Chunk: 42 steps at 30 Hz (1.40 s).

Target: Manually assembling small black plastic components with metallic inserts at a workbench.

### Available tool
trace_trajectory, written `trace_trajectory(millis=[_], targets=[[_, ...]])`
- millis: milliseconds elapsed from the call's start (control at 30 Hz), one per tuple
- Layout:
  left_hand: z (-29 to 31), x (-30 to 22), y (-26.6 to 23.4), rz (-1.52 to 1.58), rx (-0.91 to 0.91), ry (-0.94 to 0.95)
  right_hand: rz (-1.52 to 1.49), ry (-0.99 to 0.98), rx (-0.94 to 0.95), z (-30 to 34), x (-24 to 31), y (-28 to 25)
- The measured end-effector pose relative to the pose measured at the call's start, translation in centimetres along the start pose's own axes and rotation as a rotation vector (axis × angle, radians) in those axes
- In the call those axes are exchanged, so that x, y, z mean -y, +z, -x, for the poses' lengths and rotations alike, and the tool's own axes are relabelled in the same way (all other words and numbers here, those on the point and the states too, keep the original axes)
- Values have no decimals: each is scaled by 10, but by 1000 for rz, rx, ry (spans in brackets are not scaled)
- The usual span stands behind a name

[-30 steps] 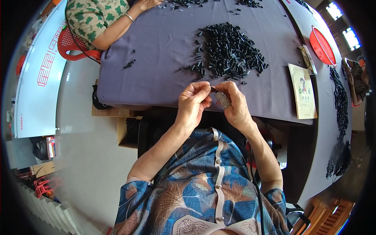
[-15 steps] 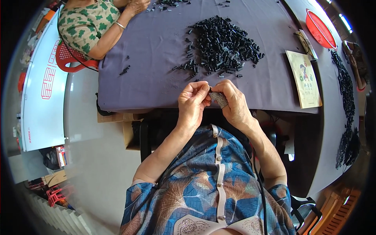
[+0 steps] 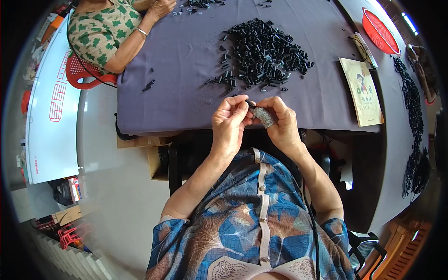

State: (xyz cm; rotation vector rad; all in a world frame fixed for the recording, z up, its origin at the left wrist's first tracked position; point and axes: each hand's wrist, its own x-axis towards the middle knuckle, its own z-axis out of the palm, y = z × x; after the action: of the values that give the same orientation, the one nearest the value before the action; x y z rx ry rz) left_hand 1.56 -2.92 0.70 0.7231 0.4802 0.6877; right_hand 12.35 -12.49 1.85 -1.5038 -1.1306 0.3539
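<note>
Above the table's near edge, my left hand (image 3: 228,120) pinches a small black piece (image 3: 250,103) between thumb and forefinger. Close against it, my right hand (image 3: 283,125) has its thumb and bent forefinger drawn together at the same piece. A grey speckled finger cover (image 3: 264,117) wraps my right thumb. What the right fingertips grip is too small to make out. Beyond my hands, a heap of short black tubular parts (image 3: 268,53) lies on the table, with several loose ones at its near left side.
A purple-grey cloth covers the table (image 3: 182,88). On the right lie a yellow booklet (image 3: 361,93), a red plastic basket (image 3: 380,31) and a long strip of black parts (image 3: 410,116). At the far left, another person's arm (image 3: 133,44) rests near a smaller black pile (image 3: 200,3).
My right forefinger and thumb have shifted slightly, showing more of the finger cover and the black piece. My left hand stays nearly in place.
</note>
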Motion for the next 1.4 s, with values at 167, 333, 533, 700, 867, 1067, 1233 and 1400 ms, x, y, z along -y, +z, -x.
trace_trajectory(millis=[167,333,533,700,867,1067,1233,1400], targets=[[4,-1,3,-3,53,57,-117,92,1,3,0,1],[7,-1,7,-83,29,143,-416,220,15,4,3,4],[12,-5,10,-342,30,293,-300,206,43,3,10,-2],[12,-4,9,-463,20,348,-218,158,42,4,9,-4],[10,-4,9,-545,9,362,17,-15,9,2,11,-4],[9,-4,13,-315,44,254,-149,34,-48,0,1,-1],[5,-5,8,-210,105,218,-352,159,-12,3,-1,2],[1,-9,-1,-127,99,93,-347,136,19,4,-2,3]])
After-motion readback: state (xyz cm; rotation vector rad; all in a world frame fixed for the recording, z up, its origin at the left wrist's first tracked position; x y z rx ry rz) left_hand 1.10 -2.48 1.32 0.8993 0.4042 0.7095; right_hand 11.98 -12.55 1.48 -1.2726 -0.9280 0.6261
